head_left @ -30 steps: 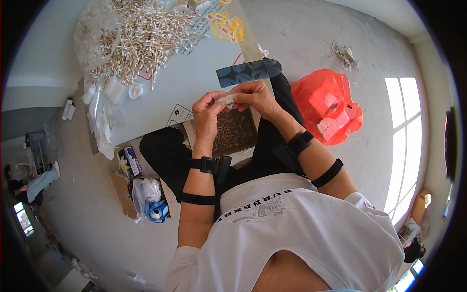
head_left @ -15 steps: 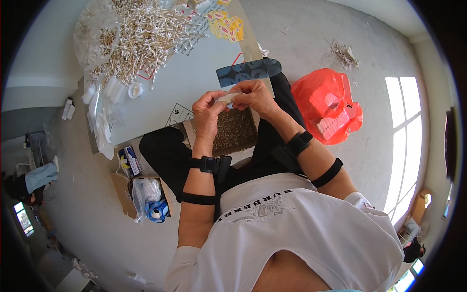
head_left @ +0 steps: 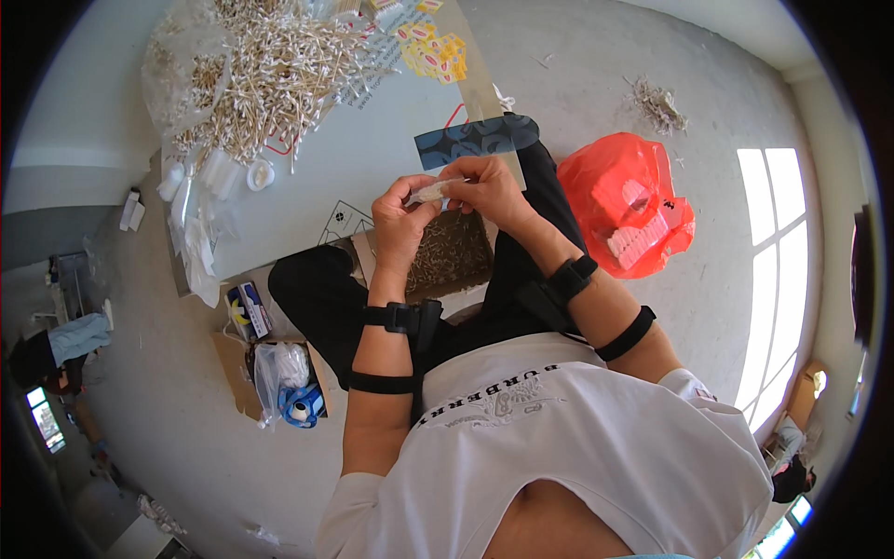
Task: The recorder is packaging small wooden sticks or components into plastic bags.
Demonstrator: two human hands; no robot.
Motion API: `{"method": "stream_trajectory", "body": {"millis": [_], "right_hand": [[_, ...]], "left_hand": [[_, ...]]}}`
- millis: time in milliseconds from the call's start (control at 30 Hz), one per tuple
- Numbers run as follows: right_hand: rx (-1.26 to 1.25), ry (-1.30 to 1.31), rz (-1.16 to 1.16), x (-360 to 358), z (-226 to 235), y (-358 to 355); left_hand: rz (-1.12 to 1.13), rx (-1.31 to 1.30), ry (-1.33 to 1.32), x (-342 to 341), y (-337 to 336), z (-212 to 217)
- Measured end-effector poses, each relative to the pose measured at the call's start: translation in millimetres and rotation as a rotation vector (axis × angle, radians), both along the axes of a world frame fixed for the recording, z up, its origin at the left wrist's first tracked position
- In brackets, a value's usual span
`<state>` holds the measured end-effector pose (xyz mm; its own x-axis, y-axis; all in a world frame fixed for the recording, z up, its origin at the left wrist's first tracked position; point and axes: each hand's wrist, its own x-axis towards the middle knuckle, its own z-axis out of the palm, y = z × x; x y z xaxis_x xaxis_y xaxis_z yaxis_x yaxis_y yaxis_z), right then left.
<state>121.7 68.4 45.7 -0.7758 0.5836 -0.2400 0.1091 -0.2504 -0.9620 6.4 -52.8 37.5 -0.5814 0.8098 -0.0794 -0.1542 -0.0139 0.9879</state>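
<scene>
Between my two hands, just over the table's near edge, is a small whitish packet [head_left: 430, 193]; it looks like cotton swabs in wrapping, though fingers hide much of it. My left hand [head_left: 399, 207] pinches one end with thumb and fingers. On the other end, the fingertips of my right hand [head_left: 489, 190] are closed. Below the hands, between my knees, sits an open cardboard box [head_left: 453, 252] with many small loose pieces inside. A large heap of cotton swabs [head_left: 270, 74] lies at the far left of the table, partly in a clear plastic bag [head_left: 177, 56].
Yellow-and-white cards [head_left: 434, 52] and a dark patterned strip [head_left: 475, 140] lie on the table [head_left: 345, 149]. A white round container [head_left: 260, 174] stands near the heap. On the floor are a red bag [head_left: 615, 177] with packs at right and a carton [head_left: 244, 373] at left.
The packet has tilted slightly between my fingers, showing more of its pale side. My left hand has shifted a little; the rest looks the same.
</scene>
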Motion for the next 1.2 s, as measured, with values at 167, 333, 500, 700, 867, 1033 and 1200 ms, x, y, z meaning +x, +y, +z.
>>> {"method": "stream_trajectory", "body": {"millis": [167, 333, 500, 700, 867, 1033, 1200], "right_hand": [[0.549, 0.016, 0.101, 9, 0, 5], [1.103, 0.076, 0.240, 8, 6, 5], [1.204, 0.020, 0.253, 6, 11, 10], [0.224, -0.084, 0.320, 18, -33, 18], [-0.391, -0.053, 0.046, -13, -14, 15], [-0.327, -0.035, 0.011, -45, -1, 41], [-0.358, -0.042, 0.007, -65, -6, 44]], "left_hand": [[-0.013, -0.064, 0.614, -3, 1, 11], [-0.107, -0.023, 1.072, -6, 0, 17], [-0.056, -0.026, 1.133, -4, 0, 15], [-0.019, -0.177, 0.084, -21, 2, 3], [0.175, -0.023, -0.289, -45, 11, -8], [0.229, -0.009, -0.354, -61, 40, 4], [0.175, 0.026, -0.351, -75, 52, -3]]}}
